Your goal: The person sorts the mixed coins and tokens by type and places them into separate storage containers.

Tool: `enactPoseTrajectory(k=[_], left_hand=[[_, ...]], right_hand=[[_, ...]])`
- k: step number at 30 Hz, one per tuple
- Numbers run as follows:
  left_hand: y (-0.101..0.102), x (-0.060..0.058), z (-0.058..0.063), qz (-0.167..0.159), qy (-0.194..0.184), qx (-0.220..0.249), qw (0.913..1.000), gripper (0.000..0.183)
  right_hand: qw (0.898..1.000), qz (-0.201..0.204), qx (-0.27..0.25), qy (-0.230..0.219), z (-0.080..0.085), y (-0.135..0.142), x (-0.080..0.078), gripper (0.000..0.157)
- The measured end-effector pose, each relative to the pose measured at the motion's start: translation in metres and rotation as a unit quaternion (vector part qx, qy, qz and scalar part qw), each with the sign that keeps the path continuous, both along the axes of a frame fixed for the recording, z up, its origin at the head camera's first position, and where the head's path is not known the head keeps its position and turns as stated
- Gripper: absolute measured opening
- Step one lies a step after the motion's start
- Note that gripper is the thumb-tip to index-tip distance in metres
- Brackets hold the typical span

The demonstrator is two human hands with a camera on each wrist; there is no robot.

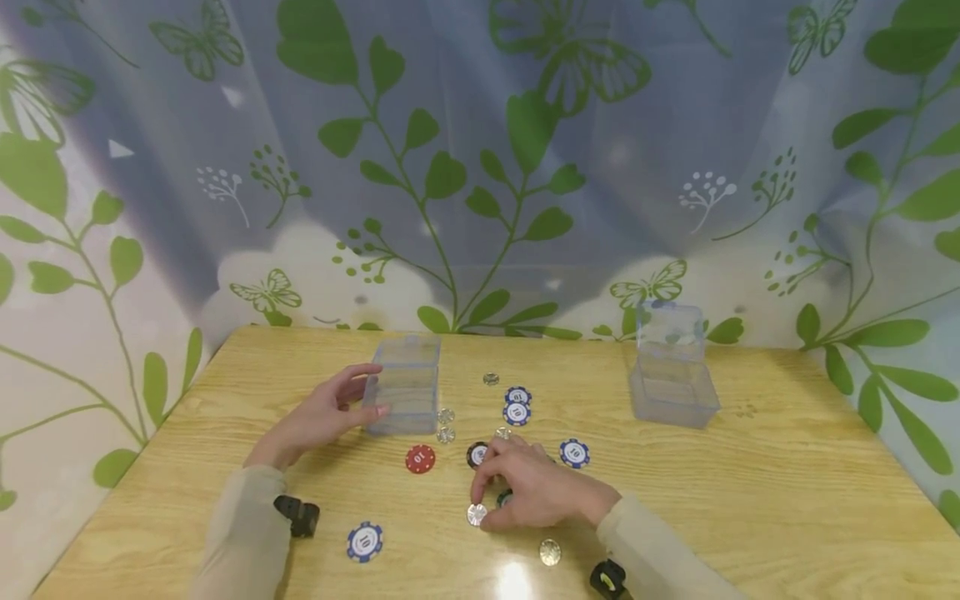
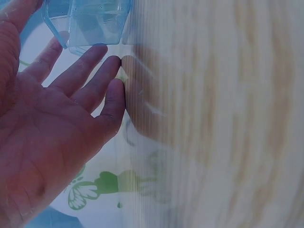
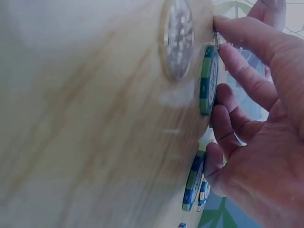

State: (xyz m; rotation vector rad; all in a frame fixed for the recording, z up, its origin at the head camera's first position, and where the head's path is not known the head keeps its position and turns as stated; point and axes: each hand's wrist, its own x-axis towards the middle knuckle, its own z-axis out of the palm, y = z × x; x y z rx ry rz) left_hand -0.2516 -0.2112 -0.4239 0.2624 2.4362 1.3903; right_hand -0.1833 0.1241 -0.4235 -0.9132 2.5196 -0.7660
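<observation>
My left hand (image 1: pixel 322 417) touches the left side of a clear plastic box (image 1: pixel 402 392) with its lid folded back, thumb at the near part and forefinger near the hinge. In the left wrist view its fingers (image 2: pixel 78 78) are spread and nearly straight beside the box (image 2: pixel 97 23). Low over the table, my right hand (image 1: pixel 536 483) pinches a silver coin (image 1: pixel 476 514) between thumb and forefinger. A green poker chip (image 1: pixel 506 497) lies partly hidden under that hand; a black chip (image 1: pixel 477 454) and another silver coin (image 1: pixel 503 433) lie at its far side.
A second clear box (image 1: pixel 675 396), lid up, stands at the back right. Blue chips (image 1: pixel 517 413), a red chip (image 1: pixel 420 458), silver coins (image 1: pixel 446 434) and a gold-coloured coin (image 1: pixel 550 552) lie scattered on the wooden table (image 1: pixel 795 500). Behind hangs a leaf-patterned curtain (image 1: pixel 465 275).
</observation>
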Motion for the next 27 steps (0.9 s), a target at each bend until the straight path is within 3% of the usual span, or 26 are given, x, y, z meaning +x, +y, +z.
enactPoseTrajectory(k=[8, 15, 21, 27], left_hand=[[-0.0011, -0.0002, -0.0004, -0.002, -0.004, -0.003, 1.0, 0.081], [-0.0022, 0.0006, -0.0012, -0.002, -0.018, 0.001, 0.9998, 0.081], [-0.0011, -0.0002, -0.0002, -0.005, -0.014, 0.004, 0.9999, 0.081], [-0.0006, 0.0004, 0.0011, -0.008, -0.014, 0.01, 0.9998, 0.081]], right_hand=[[1.0, 0.0, 0.01, 0.018, 0.0003, -0.006, 0.0024, 0.021], [0.999, 0.029, -0.02, 0.027, -0.0026, -0.0062, 0.0043, 0.025], [0.999, 0.035, 0.007, 0.028, -0.0008, -0.0049, 0.0022, 0.023], [0.994, 0.064, 0.034, 0.077, 0.0042, -0.0094, 0.003, 0.024]])
